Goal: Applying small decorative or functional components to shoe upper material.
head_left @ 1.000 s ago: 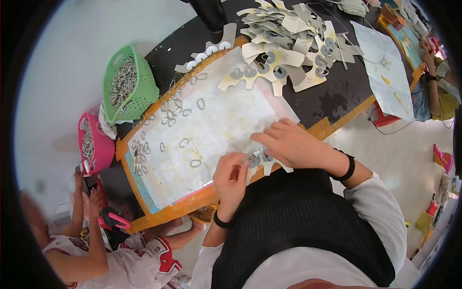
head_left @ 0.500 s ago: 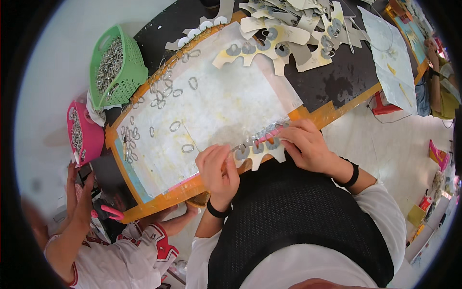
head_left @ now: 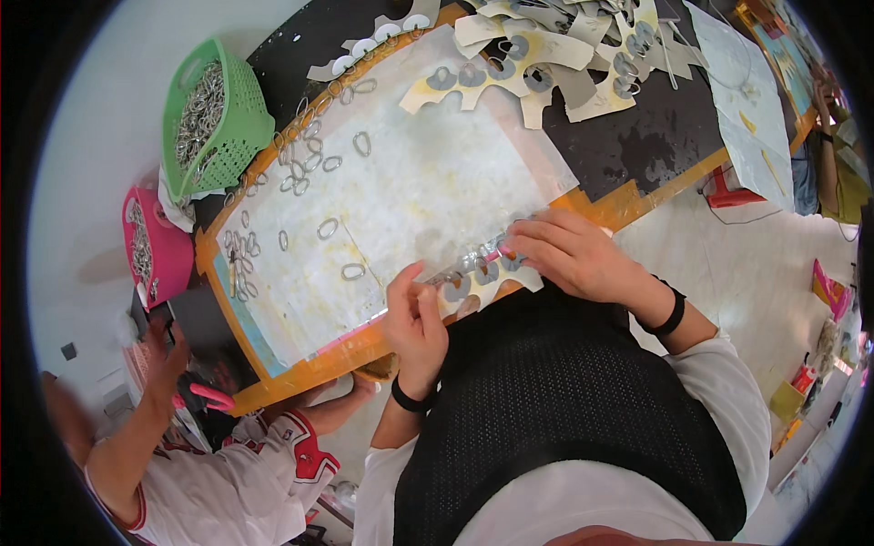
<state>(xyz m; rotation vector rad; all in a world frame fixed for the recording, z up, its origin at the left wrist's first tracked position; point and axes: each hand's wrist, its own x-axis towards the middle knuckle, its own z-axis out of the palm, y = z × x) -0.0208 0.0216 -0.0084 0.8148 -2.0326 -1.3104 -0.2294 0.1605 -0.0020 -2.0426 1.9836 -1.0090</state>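
At the table's near edge lies a cream scalloped strip [head_left: 481, 298] with round grey tabs and metal rings along its upper side. My left hand [head_left: 417, 318] is closed at the strip's left end, thumb and forefinger against it. My right hand [head_left: 569, 259] bends over the right end, its fingers pressed together on the last grey tab, which they partly hide. Loose oval metal rings [head_left: 328, 227] lie scattered on the white sheet [head_left: 437, 173], mostly toward its left. Beyond the sheet is a heap of similar cream strips [head_left: 546, 55] with grey tabs.
A green basket [head_left: 246, 118] and a pink basket [head_left: 173, 255], both full of metal rings, stand at the left. Orange tape [head_left: 319, 382] borders the table. At lower left sits a co-worker in a white jersey [head_left: 218, 482]; a hand of another person shows far right.
My right hand has shifted slightly left and up, and its fingers now cover the strip's right end. My left hand stays almost in place. The co-worker's hands have moved down from the pink basket.
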